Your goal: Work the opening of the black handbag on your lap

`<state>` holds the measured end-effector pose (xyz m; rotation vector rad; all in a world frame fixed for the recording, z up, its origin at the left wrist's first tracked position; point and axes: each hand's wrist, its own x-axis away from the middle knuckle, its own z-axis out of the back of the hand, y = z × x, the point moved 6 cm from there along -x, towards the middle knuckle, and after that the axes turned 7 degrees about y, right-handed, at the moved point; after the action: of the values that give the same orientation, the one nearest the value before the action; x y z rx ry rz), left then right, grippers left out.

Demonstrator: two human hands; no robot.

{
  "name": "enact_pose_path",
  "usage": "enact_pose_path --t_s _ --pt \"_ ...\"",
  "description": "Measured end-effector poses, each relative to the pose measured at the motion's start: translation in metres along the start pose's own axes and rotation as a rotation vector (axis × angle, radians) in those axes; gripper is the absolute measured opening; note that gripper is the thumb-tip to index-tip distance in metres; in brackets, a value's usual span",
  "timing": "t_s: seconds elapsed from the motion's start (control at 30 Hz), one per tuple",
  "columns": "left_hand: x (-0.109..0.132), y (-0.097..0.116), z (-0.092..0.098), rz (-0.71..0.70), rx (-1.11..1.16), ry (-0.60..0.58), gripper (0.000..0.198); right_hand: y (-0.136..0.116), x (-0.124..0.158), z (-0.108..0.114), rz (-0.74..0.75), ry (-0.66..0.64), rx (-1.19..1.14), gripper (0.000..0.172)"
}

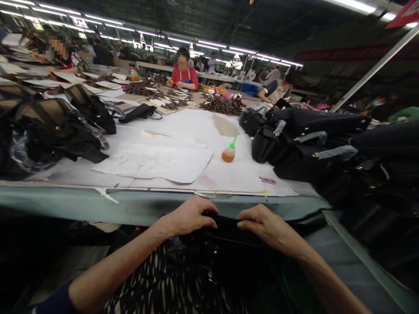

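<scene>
A black bag (235,253) rests upright against my lap, below the table's front edge. Its upper edge is pinched by my left hand (193,216), thumb and fingers closed over it. A short way to the right, my right hand (262,222) grips the same edge between thumb and fingers. Small gold-coloured metal fittings show on the bag's dark front. The lower part of the bag blends into shadow, so its full outline is hard to see.
White sheets (157,161) cover the table (81,205). A squeeze bottle (228,153) with amber liquid and a green nozzle stands there, near a small pink tool (267,180). Black bags (301,152) pile up right, others (55,126) left. Several people work beyond, one in red (185,76).
</scene>
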<state>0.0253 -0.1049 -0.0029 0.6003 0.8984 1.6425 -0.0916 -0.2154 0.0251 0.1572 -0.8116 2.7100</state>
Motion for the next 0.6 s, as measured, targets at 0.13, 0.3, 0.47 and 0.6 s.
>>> enact_pose_path --t_s 0.13,0.3,0.47,0.6 --pt "-0.006 -0.018 -0.004 0.099 0.16 -0.041 0.026 -0.001 -0.006 -0.001 0.035 -0.035 -0.018 0.028" --pt "-0.008 -0.025 -0.003 0.155 0.212 -0.089 0.028 -0.001 -0.013 -0.004 0.036 -0.056 -0.02 0.029" --pt "-0.013 -0.024 -0.005 0.145 0.162 -0.1 0.028 0.004 -0.017 -0.006 0.004 -0.08 -0.026 0.027" --pt "-0.014 -0.025 -0.007 0.16 0.132 -0.119 0.028 0.008 -0.019 -0.006 -0.041 -0.099 -0.05 0.019"
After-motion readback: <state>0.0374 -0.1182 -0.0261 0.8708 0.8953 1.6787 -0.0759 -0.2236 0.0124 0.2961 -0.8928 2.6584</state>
